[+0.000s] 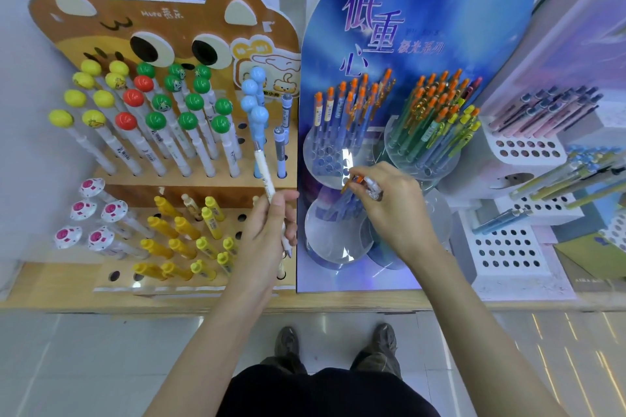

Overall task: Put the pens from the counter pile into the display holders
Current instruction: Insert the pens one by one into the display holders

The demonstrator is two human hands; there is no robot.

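Shop display counter [203, 301]. Right hand [389, 210] pinches orange-topped pens [352, 181], barrels slanting below its fingertips toward clear holder [325, 244]. Left hand [267, 234] grips blue-topped pen [262, 166].

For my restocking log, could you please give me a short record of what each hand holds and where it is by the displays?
left hand: grips a white pen, tilted, before the cat-faced display
right hand: pinches an orange-tipped pen above the clear holders on the blue display
free holes: several show in the clear holders
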